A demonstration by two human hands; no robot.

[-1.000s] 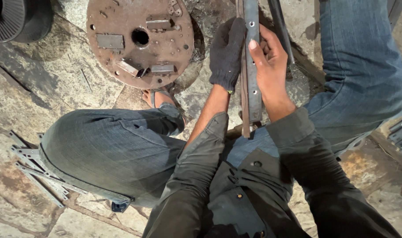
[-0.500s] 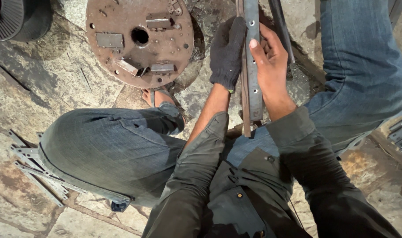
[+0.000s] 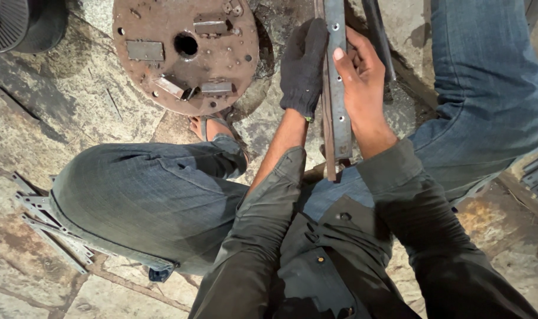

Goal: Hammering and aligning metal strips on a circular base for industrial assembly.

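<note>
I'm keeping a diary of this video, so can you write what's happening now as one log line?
left hand: black glove, on long grey metal strip with holes | right hand: bare, gripping strip | nearby: rusty round metal plate on stone floor

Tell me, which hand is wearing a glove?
The left hand wears a dark knitted glove. The right hand is bare. Both grip the long grey metal strip with holes, one on each side of it.

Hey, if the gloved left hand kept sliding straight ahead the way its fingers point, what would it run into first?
The left hand, in a dark glove, points up along the long metal strip. Straight ahead, the stone floor looks free to the picture's top edge; the rusty round plate lies off to its left. Depth is unclear.
</note>
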